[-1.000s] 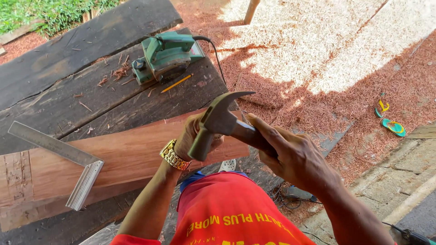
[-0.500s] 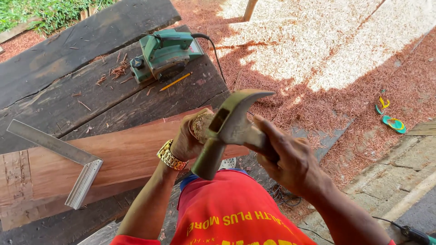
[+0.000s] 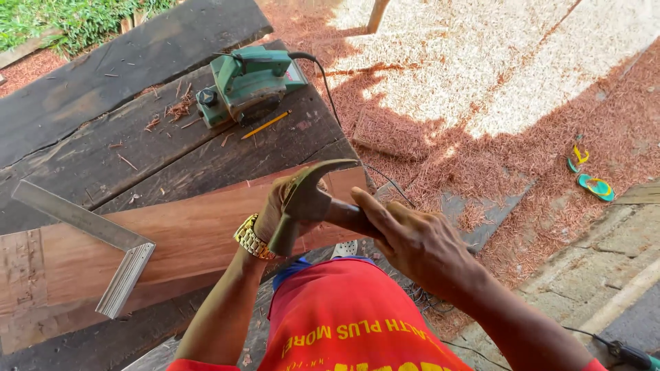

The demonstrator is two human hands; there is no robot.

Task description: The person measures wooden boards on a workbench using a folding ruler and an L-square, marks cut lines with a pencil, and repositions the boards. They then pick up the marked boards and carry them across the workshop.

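No packages, labels, signs or screens

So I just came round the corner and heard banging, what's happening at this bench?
A person in a red shirt holds a claw hammer in the right hand, its head raised over the end of a reddish plank. The left hand, with a gold watch, rests at that end. A metal square lies on the plank; a green electric planer and a pencil sit on the dark workbench.

Up beyond your hand you see a green electric planer (image 3: 245, 84) and yellow pencil (image 3: 265, 125) on the dark desk (image 3: 103, 89), a metal square (image 3: 103, 247) off left, and sandals (image 3: 590, 175) far right.
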